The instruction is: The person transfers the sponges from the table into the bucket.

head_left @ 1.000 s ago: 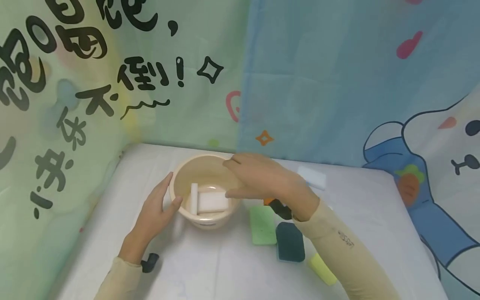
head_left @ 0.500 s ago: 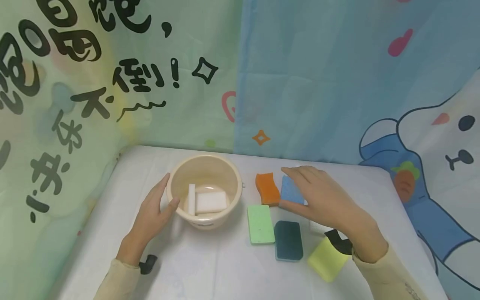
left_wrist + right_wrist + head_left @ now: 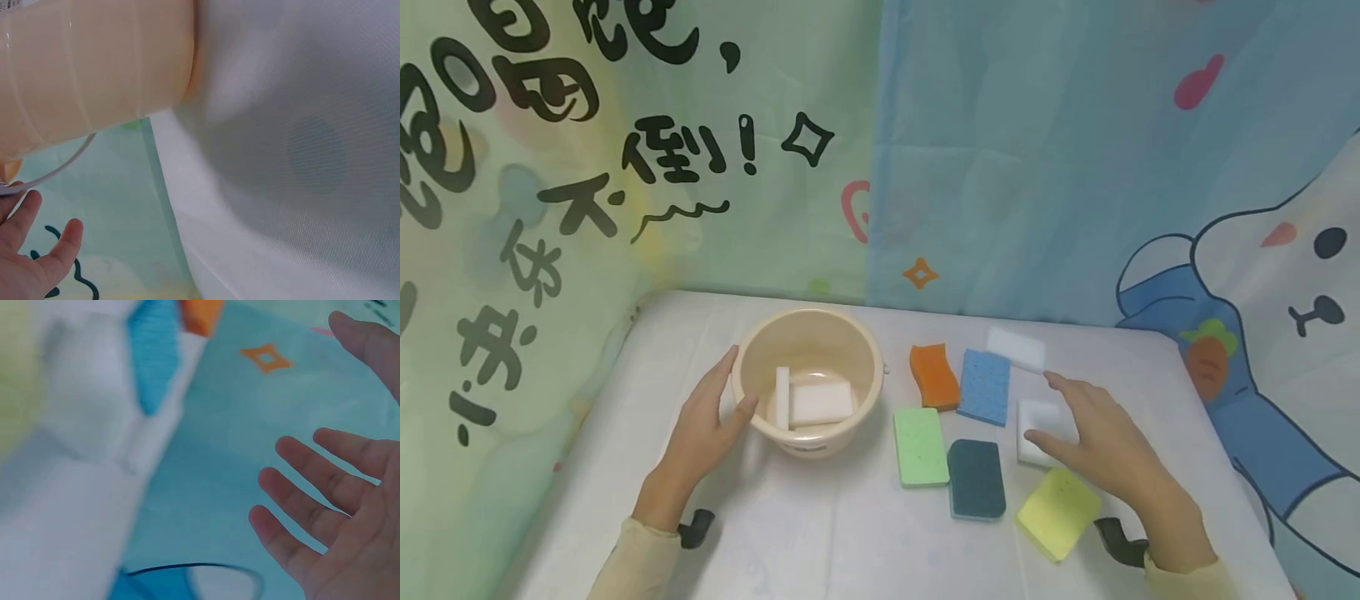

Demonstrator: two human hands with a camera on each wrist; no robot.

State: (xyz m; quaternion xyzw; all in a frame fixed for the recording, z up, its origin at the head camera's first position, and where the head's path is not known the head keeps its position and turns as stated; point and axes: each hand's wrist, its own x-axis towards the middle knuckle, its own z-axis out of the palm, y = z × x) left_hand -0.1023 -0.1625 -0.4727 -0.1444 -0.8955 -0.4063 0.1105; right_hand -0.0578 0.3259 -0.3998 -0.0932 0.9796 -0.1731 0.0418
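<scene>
A cream bucket (image 3: 831, 350) stands at the left-centre of the table in the head view, with two white sponges (image 3: 822, 403) inside. Beside its left rim is my left hand (image 3: 696, 442), thumb at the near edge and fingers extended along the outside. The left wrist view has the bucket's side and its thin handle (image 3: 65, 164) near my fingertips. My right hand (image 3: 1108, 442) hovers with fingers spread, holding nothing, over the right edge of a white sponge (image 3: 1037, 425). A yellow sponge (image 3: 1058, 512) lies just below that one, and a blue sponge (image 3: 984, 387) to its upper left.
Between bucket and right hand lie an orange wavy sponge (image 3: 935, 377), a light green sponge (image 3: 921, 447) and a dark green sponge (image 3: 977, 479). Another white block (image 3: 1017, 348) lies farther back. Printed curtains (image 3: 1037, 167) rise behind the white table (image 3: 850, 542).
My right hand has left the bucket's opening and swung right, past the blue sponge, to the white sponge. My left hand stays at the bucket.
</scene>
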